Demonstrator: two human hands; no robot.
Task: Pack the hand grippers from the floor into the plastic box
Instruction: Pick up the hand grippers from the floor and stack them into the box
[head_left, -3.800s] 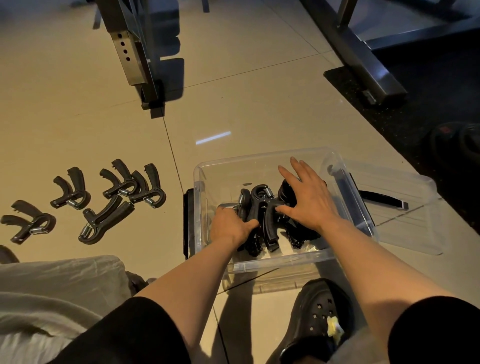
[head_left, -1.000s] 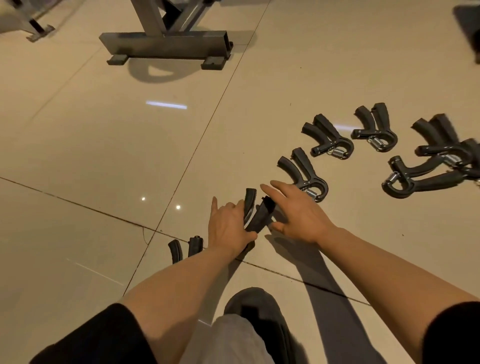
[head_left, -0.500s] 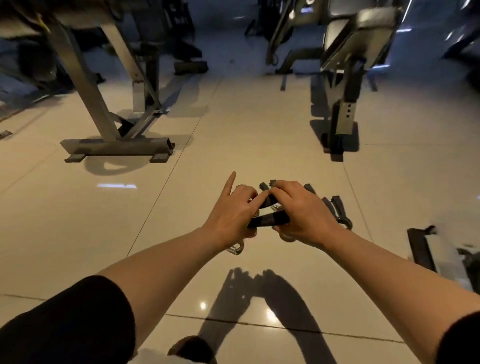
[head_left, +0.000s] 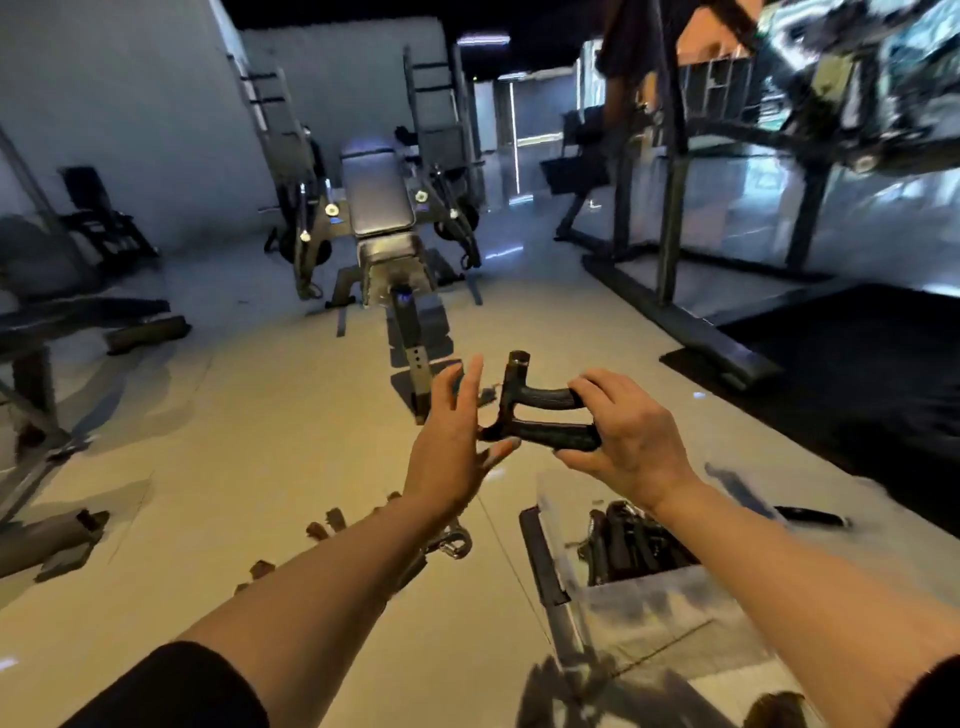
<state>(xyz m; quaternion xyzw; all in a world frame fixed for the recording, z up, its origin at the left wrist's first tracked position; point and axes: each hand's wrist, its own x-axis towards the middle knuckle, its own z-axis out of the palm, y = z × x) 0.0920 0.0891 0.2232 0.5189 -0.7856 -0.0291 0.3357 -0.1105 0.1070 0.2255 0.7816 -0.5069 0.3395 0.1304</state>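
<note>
Right hand (head_left: 631, 447) grasps one black hand gripper (head_left: 540, 415) by its two handles, fingers over the upper handle, thumb under the lower one. The gripper is held up in the air in front of the person, handles pointing right, head end pointing left toward the left hand (head_left: 452, 441).

Left hand is released: fingers straight and spread, palm facing the gripper's head end. Fingertips sit just beside it; contact can't be confirmed through the blur.

Plastic box (head_left: 649, 613) sits on the floor (head_left: 260, 441) below and slightly right of the raised gripper, clear walls, black latch on its left side. Packed grippers (head_left: 628, 545) lie in a dark pile inside it, partly hidden by the right forearm. Clear lid (head_left: 795, 514) lies on the floor just right of the box, with a black strip on it.

Loose grippers (head_left: 452, 543) remain on the floor left of the box, mostly hidden behind the left forearm; one metal spring end shows, and blurred handle tips poke out along the arm. Count unclear.

Background: weight bench (head_left: 379, 208) straight ahead, dark rack frame (head_left: 670, 208) to the right, black mat (head_left: 857, 374) at far right. Frame edges are motion-smeared.
</note>
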